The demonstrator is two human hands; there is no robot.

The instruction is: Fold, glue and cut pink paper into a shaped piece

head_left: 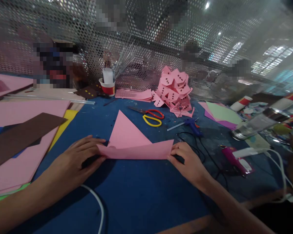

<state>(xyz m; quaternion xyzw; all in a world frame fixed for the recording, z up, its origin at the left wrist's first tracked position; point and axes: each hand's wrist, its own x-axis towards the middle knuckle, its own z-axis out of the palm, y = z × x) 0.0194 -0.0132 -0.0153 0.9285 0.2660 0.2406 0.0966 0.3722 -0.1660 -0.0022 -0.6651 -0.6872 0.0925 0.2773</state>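
Observation:
A pink paper sheet [136, 152] lies in front of me, its near edge folded up into a long strip and a triangular part pointing away behind it. My left hand [85, 154] pinches the strip's left end between thumb and fingers. At the right end, my right hand [185, 159] pinches the same strip. Beyond the paper rest scissors [152, 117] with one red and one yellow handle loop. A blue glue gun [194, 126] with a glue stick in its back lies to their right.
A pile of folded pink paper pieces with dark squares [173, 89] stands at the back by the perforated metal screen [141, 48]. Pink and brown sheets [26, 136] are stacked left. A paper cup [107, 87], glass bottle [261, 123], magenta device [236, 159] and white cable [100, 204] surround the workspace.

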